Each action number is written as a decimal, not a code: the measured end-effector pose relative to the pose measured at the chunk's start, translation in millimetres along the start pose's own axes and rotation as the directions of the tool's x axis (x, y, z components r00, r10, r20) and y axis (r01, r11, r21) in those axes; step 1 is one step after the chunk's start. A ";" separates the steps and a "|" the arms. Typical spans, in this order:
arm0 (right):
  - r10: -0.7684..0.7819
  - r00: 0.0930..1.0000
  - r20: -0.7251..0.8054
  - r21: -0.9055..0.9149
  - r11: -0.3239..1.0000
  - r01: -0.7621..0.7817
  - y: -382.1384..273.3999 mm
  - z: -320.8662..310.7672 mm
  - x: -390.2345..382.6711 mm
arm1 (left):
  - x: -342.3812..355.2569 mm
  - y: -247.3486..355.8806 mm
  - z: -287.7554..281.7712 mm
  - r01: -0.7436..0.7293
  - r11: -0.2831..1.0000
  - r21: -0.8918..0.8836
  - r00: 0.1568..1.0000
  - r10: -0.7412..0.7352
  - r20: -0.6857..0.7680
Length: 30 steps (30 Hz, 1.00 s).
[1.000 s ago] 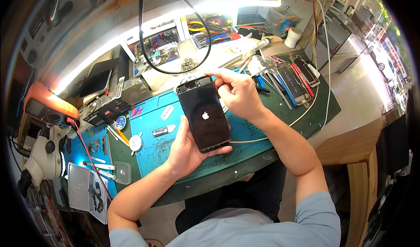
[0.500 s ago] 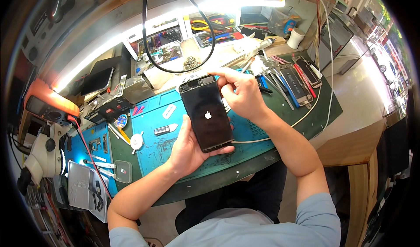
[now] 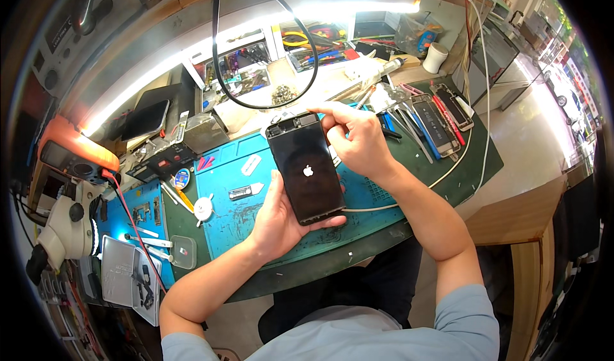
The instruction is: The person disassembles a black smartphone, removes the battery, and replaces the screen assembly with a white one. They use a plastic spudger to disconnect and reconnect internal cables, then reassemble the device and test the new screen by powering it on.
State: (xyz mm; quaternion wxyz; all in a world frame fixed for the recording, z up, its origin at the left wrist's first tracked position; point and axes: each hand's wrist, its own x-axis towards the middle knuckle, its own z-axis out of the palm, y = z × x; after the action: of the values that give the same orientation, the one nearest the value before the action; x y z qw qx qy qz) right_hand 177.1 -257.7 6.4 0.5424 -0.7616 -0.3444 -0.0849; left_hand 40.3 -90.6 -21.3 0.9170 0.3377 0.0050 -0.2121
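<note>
A smartphone [image 3: 310,185] is tilted above the blue work mat [image 3: 217,209], its dark screen lit by a small white symbol. Its top end is uncovered, with small inner parts [image 3: 291,125] showing. My left hand [image 3: 278,217] is closed round the lower part, thumb along the left edge and fingers behind. At the top right corner, my right hand [image 3: 358,137] has its index finger on the upper edge and its other fingers curled beside the phone; the thumb is mostly hidden. A white cable [image 3: 377,208] runs from the phone's lower end under my right forearm.
Opened phone parts [image 3: 435,127], tweezers [image 3: 414,131] and a screwdriver lie at the right. An orange multimeter [image 3: 77,150], a white microscope [image 3: 61,233] and a grey case [image 3: 121,274] stand left. A black cable loop [image 3: 316,54] hangs in front. Tool trays [image 3: 313,44] line the back.
The whole view has shifted slightly to the right and down. Both hands keep the same hold on the phone, and the screen still shows the white symbol.
</note>
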 end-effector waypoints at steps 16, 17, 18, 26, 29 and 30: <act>0.014 1.000 -0.007 0.019 1.000 -0.013 0.3 1.5 0.4 | -0.1 -1.7 -3.9 -0.013 0.999 0.045 1.000 0.014 -0.022; 0.015 1.000 -0.007 0.018 1.000 -0.014 0.5 1.8 0.4 | -0.5 -1.7 -3.5 -0.015 0.999 0.046 1.000 0.016 -0.024; 0.011 1.000 -0.008 0.015 1.000 -0.011 0.7 1.8 0.5 | -0.6 -1.6 -3.2 -0.016 0.999 0.047 1.000 0.018 -0.024; 0.005 1.000 -0.012 0.013 1.000 -0.005 1.7 2.4 0.8 | -0.4 -1.0 -3.1 -0.010 0.999 0.051 1.000 0.011 -0.025; 0.008 1.000 -0.011 0.011 1.000 -0.007 -0.3 1.2 0.2 | -0.5 -0.7 -2.5 -0.003 0.999 0.053 1.000 0.004 -0.025; 0.007 1.000 -0.012 0.011 1.000 -0.007 -0.1 1.3 0.5 | -0.4 -0.6 -2.6 0.002 0.999 0.053 1.000 -0.001 -0.028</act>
State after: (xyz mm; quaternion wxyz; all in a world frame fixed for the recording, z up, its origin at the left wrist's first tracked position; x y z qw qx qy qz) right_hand 177.1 -256.3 6.1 0.5489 -0.7593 -0.3389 -0.0854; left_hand 40.0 -89.2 -23.6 0.9075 0.3648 0.0127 -0.2080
